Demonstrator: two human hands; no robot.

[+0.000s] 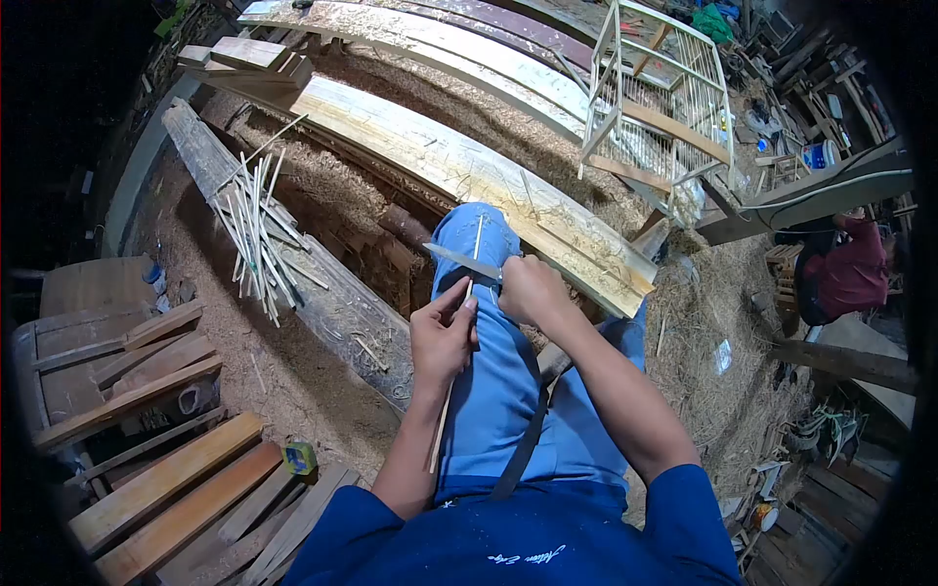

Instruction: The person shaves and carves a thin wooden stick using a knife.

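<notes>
Across the blue trouser leg lies a thin pale wooden stick (479,237), its lower end reaching toward the lap. My left hand (442,337) pinches the stick over the thigh. A knife (459,260) is held in my right hand (532,290), its blade pointing left and crossing the stick just above my left fingertips. My right fingers are wrapped round the handle, which is mostly hidden. To the left, a bundle of similar thin sticks (256,234) rests on a weathered plank (337,293).
Long boards (391,132) covered in shavings run past the knees. A slatted wooden cage (664,107) stands at the upper right. Cut boards (171,488) and a tape measure (299,458) lie lower left. A person in a red shirt (850,269) is at the far right.
</notes>
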